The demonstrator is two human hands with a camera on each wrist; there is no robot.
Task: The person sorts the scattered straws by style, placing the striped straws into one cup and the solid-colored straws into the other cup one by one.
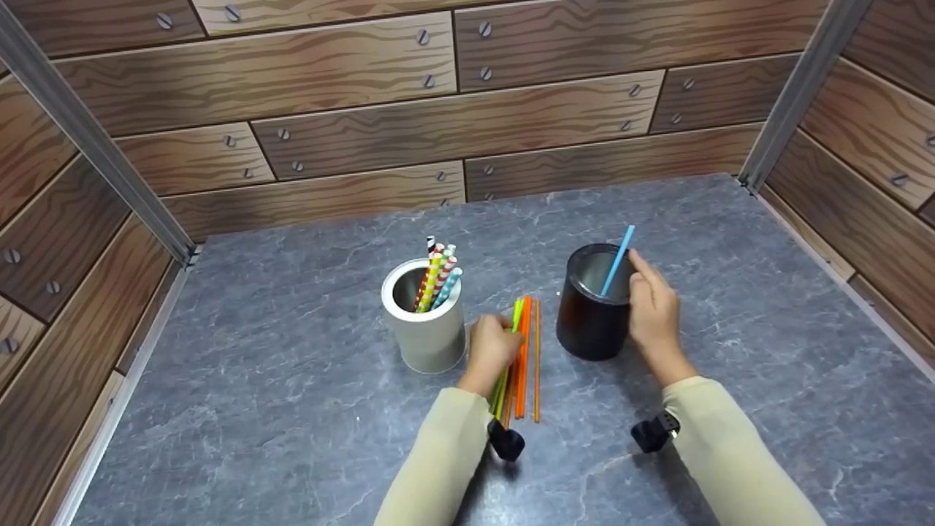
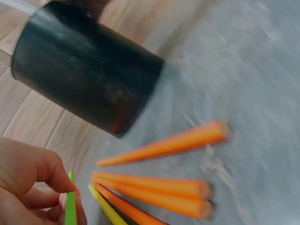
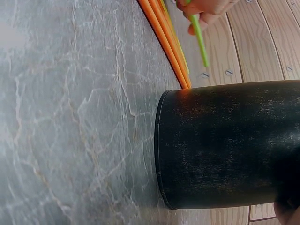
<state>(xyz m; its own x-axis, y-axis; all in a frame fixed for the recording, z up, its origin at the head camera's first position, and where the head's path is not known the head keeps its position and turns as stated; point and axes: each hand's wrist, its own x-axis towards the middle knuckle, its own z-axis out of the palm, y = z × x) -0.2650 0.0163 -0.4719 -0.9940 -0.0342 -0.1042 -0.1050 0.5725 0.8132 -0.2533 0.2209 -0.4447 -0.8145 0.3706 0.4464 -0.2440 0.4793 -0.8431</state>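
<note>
My left hand (image 1: 491,349) pinches a green straw (image 3: 199,41) between thumb and fingers, raised a little off the table. Beside and below it lie several orange straws (image 1: 524,372) and a yellow one (image 2: 107,206). To their right a black cylindrical cup (image 1: 590,330) stands upright, with a blue straw (image 1: 619,259) leaning inside it. My right hand (image 1: 654,308) holds this cup at its right side, one finger reaching up to the rim. In the right wrist view the cup hides most of that hand.
A white cup (image 1: 429,347) left of my left hand holds several patterned paper straws (image 1: 438,281). Everything stands on a grey marbled table (image 1: 277,380). Wood-patterned walls (image 1: 350,109) with metal corner posts enclose the back and sides.
</note>
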